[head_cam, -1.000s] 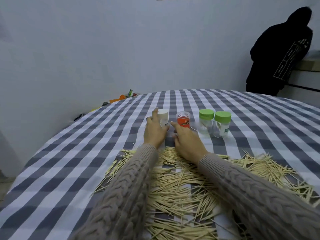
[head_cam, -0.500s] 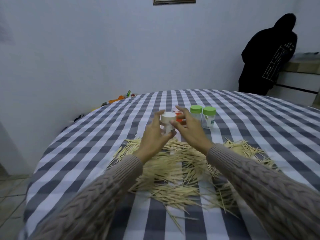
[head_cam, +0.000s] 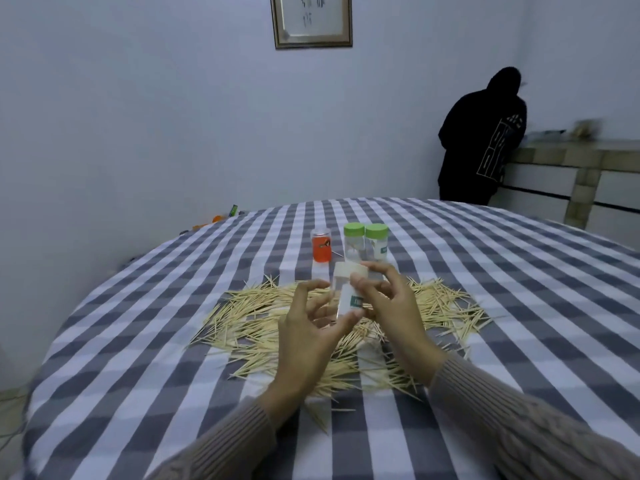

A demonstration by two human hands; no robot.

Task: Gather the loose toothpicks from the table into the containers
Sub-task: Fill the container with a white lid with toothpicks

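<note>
Toothpicks (head_cam: 263, 317) scattered beneath hands; both hold white-capped container (head_cam: 346, 292).

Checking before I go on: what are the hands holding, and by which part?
The white-capped container is held above the toothpicks: left hand grips its lower body, right hand pinches near the cap.

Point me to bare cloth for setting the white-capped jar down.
Free: the checked cloth left of the toothpick pile, and the wide stretch right of the green-lidded jars. Crowded: the pile under both hands, and the jar row with the orange jar.
</note>
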